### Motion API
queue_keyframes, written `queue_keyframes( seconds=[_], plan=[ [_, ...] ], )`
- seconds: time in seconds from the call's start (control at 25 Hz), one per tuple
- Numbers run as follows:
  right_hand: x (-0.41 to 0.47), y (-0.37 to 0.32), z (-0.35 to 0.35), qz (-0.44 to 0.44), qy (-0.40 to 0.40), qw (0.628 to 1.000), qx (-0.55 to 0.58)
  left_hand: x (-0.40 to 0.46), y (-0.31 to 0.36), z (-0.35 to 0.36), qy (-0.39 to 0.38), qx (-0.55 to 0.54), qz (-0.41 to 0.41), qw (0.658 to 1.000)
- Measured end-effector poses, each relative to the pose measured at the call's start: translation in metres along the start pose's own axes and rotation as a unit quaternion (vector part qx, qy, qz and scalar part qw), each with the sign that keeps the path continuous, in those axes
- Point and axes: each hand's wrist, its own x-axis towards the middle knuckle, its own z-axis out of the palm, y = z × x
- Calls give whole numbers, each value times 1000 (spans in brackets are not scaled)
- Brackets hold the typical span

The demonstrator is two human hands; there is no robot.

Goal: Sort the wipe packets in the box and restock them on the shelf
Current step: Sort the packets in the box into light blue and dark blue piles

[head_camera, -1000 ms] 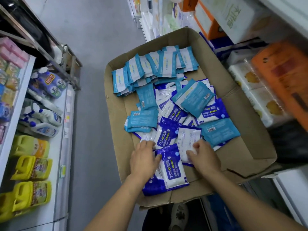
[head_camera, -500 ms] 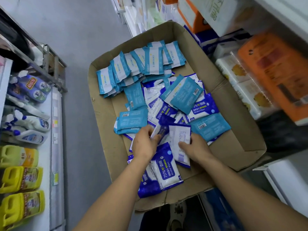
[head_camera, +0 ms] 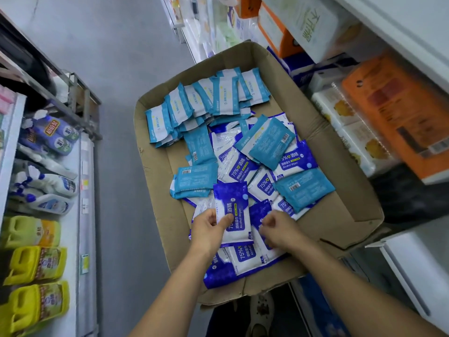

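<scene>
Head view: the left hand (head_camera: 208, 228) pinches a dark-blue packet (head_camera: 234, 210), thumb on its printed face, the other fingers hidden behind it. The packet stands lifted above the pile at the near end of the box (head_camera: 155, 166). The right hand (head_camera: 279, 229) sits just beside it on the right, fingers curled inward with the tips near the packet's right edge; whether they grip anything cannot be told, since the fingertips are turned away from the camera.

Below the hands lie more dark-blue packets (head_camera: 245, 256), partly covered by both wrists; the lowest ones are cut off by the box's near wall. In the middle of the box, dark-blue and light-blue packets (head_camera: 267, 139) overlap in a loose heap, several showing only corners. At the far end, a row of light-blue packets (head_camera: 206, 103) leans in an ordered line.

On the right, the shelf (head_camera: 401, 27) holds orange packs (head_camera: 398, 113) and white tissue packs (head_camera: 349, 127), blurred, their print unreadable. On the left, a rack carries spray bottles (head_camera: 48, 186) and yellow jugs (head_camera: 34, 263), the lowest jug cut off by the picture edge. A shoe (head_camera: 262, 312) shows under the box.
</scene>
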Motion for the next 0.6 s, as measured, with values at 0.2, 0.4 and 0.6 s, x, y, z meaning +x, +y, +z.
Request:
queue_keyframes(
  seconds=[0.2, 0.4, 0.6],
  plan=[
    [-4, -4, -10, -30, -36, 987, 153, -16, -10, 9, -112, 91, -50, 988],
    [3, 22, -5, -34, 29, 995, -90, -6, 4, 17, -35, 338, 55, 939],
    [16, 32, -48, 32, 242, 958, 149, 30, 41, 53, -89, 328, 174, 924]
  ],
)
